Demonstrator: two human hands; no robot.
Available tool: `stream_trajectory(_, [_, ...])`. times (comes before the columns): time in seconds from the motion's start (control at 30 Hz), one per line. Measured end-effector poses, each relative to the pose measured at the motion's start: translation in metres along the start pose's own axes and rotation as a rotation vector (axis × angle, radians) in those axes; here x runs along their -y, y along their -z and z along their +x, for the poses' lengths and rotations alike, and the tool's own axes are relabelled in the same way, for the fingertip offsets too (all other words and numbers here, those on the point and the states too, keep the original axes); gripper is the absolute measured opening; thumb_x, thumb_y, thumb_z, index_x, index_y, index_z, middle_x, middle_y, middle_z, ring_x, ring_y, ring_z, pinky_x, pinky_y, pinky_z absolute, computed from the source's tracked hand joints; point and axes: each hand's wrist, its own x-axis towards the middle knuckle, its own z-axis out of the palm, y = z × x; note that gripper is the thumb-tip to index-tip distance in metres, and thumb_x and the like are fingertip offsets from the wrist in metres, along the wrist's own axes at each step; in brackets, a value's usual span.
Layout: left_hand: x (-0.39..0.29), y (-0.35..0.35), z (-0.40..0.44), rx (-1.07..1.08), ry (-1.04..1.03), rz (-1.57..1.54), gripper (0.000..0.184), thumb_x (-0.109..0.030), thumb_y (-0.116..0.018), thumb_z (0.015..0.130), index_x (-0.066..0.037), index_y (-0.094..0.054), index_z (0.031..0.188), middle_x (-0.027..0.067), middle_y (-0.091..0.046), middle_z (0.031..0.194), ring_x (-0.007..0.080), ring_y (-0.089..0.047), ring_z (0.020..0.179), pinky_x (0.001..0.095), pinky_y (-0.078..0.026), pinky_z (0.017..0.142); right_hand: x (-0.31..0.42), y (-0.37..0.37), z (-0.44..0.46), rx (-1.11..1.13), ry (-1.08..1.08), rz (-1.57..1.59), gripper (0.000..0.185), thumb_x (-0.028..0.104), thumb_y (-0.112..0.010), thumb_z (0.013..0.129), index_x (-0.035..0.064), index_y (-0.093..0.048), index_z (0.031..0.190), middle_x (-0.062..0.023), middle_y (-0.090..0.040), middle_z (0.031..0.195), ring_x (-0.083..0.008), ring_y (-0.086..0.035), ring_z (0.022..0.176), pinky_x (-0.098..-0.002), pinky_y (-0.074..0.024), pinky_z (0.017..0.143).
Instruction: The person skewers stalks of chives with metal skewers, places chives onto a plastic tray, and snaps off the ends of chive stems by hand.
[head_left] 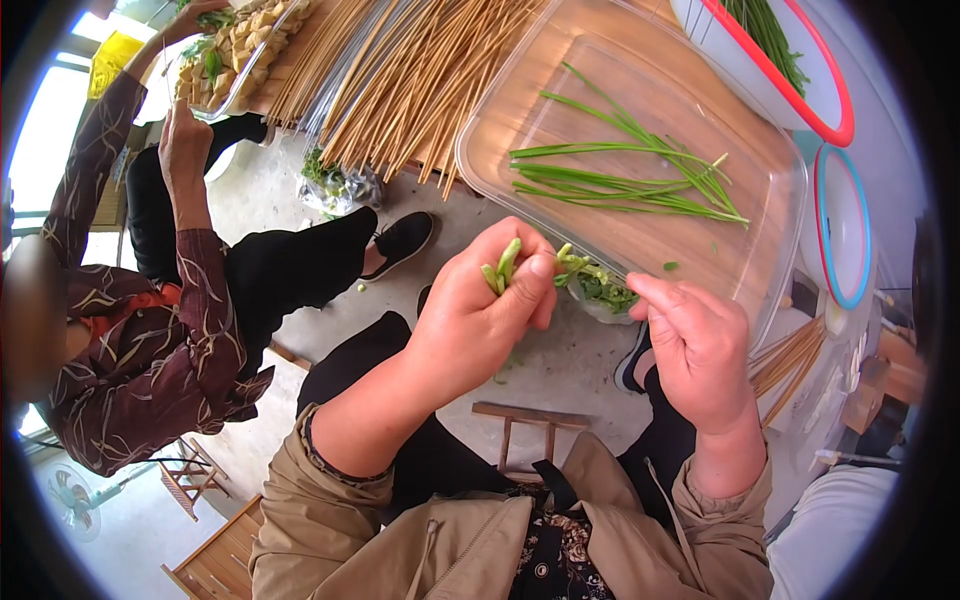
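My left hand is closed round some short green stems, whose ends stick out on both sides of the fist. Close to its right, my right hand has its thumb and fingers pinched together at the tip of a thin stick or stem; what exactly it holds is too small to tell. Beyond both hands, a clear plastic tray lies on the table with several long green stalks in it. Below and between the hands, leafy greens show in a bag.
Many wooden skewers lie left of the tray. A red-rimmed basket of greens and a blue-rimmed basin are at the right. Another person works at the left by a container of tan cubes. A wooden stool stands below.
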Motion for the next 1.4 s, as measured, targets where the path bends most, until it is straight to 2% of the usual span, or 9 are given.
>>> stream_trajectory(0.23, [-0.004, 0.003, 0.003, 0.037, 0.066, -0.003, 0.018, -0.021, -0.041, 0.103, -0.006, -0.048, 0.097, 0.0033, -0.057, 0.068, 0.0057, -0.045, 0.055, 0.0188, -0.036, 0.052, -0.002, 0.0, 0.0, 0.003, -0.023, 0.039, 0.023, -0.002, -0.059, 0.084, 0.0025, -0.065, 0.106, -0.0127, -0.065, 0.073, -0.0244, -0.066, 0.065, -0.0313, -0.0508, 0.056])
stream_trajectory(0.43, [0.003, 0.013, 0.011, -0.314, -0.106, -0.115, 0.026, -0.023, -0.036, 0.104, -0.004, -0.052, 0.102, 0.0065, -0.065, 0.081, 0.0139, -0.064, 0.074, 0.0242, -0.05, 0.068, -0.007, 0.009, -0.002, -0.049, -0.062, 0.06, 0.02, -0.001, -0.056, 0.088, 0.0004, -0.065, 0.106, -0.0131, -0.064, 0.073, -0.0232, -0.066, 0.065, -0.0303, -0.0501, 0.057])
stream_trajectory(0.6, [-0.001, 0.027, 0.009, -0.303, -0.032, -0.146, 0.017, -0.019, -0.039, 0.103, -0.006, -0.047, 0.11, 0.0003, -0.046, 0.067, 0.0063, -0.033, 0.052, 0.0224, -0.031, 0.05, -0.008, 0.014, -0.002, -0.051, -0.077, 0.052, 0.019, -0.001, -0.057, 0.088, -0.0007, -0.064, 0.105, -0.0133, -0.064, 0.073, -0.0234, -0.065, 0.065, -0.0298, -0.0497, 0.058])
stream_trajectory(0.7, [-0.002, 0.021, 0.008, -0.181, 0.007, -0.314, 0.014, -0.018, -0.041, 0.101, -0.007, -0.044, 0.109, 0.0021, -0.048, 0.069, 0.0074, -0.034, 0.053, 0.0225, -0.031, 0.05, -0.009, 0.014, -0.003, -0.048, -0.069, 0.057, 0.018, -0.001, -0.056, 0.089, -0.0012, -0.064, 0.105, -0.0132, -0.064, 0.073, -0.023, -0.065, 0.066, -0.0293, -0.0495, 0.059])
stream_trajectory(0.9, [-0.001, 0.017, 0.007, 0.002, 0.052, -0.628, 0.025, -0.002, -0.049, 0.077, -0.01, -0.042, 0.1, 0.0075, -0.052, 0.076, 0.01, -0.036, 0.053, 0.0252, -0.031, 0.05, -0.008, 0.015, -0.006, -0.072, -0.176, 0.155, 0.018, 0.0, -0.054, 0.092, -0.0017, -0.064, 0.106, -0.0107, -0.065, 0.074, -0.0183, -0.063, 0.068, -0.0266, -0.0482, 0.061])
stream_trajectory(1.07, [-0.002, 0.012, 0.006, 0.035, 0.031, -0.696, 0.01, -0.02, -0.049, 0.095, -0.012, -0.044, 0.097, 0.0015, -0.045, 0.071, 0.0078, -0.033, 0.052, 0.0232, -0.028, 0.048, -0.004, 0.012, -0.005, -0.084, -0.245, 0.25, 0.018, 0.001, -0.052, 0.093, -0.0016, -0.065, 0.105, -0.0085, -0.065, 0.077, -0.0132, -0.059, 0.067, -0.0245, -0.0456, 0.061])
stream_trajectory(1.13, [-0.003, 0.011, 0.003, 0.047, -0.069, -0.683, 0.026, -0.038, -0.042, 0.101, -0.012, -0.044, 0.095, -0.0032, -0.036, 0.065, 0.006, -0.029, 0.05, 0.0219, -0.026, 0.047, 0.003, 0.013, -0.004, -0.079, -0.46, 0.498, 0.017, 0.002, -0.052, 0.093, -0.0017, -0.065, 0.104, -0.0068, -0.064, 0.084, -0.0089, -0.053, 0.064, -0.0231, -0.0423, 0.059])
stream_trajectory(1.27, [-0.015, 0.001, -0.012, 0.069, -0.203, -0.666, 0.035, -0.047, -0.039, 0.1, -0.013, -0.044, 0.093, -0.0038, -0.036, 0.065, 0.0059, -0.028, 0.049, 0.0217, -0.026, 0.046, 0.005, 0.007, -0.006, -0.043, -0.35, 0.662, 0.018, 0.01, -0.058, 0.092, -0.0012, -0.065, 0.104, -0.0065, -0.061, 0.095, -0.0054, -0.046, 0.062, -0.0217, -0.0388, 0.058])
stream_trajectory(1.4, [-0.023, -0.022, -0.017, -0.003, -0.316, -0.668, 0.036, -0.047, -0.038, 0.1, -0.013, -0.045, 0.093, -0.0032, -0.036, 0.065, 0.0063, -0.028, 0.049, 0.0222, -0.027, 0.046, 0.019, -0.008, -0.007, 0.19, -0.151, 0.463, 0.031, 0.023, -0.069, 0.085, 0.001, -0.065, 0.106, -0.0092, -0.056, 0.102, -0.0148, -0.055, 0.078, -0.0283, -0.045, 0.07])
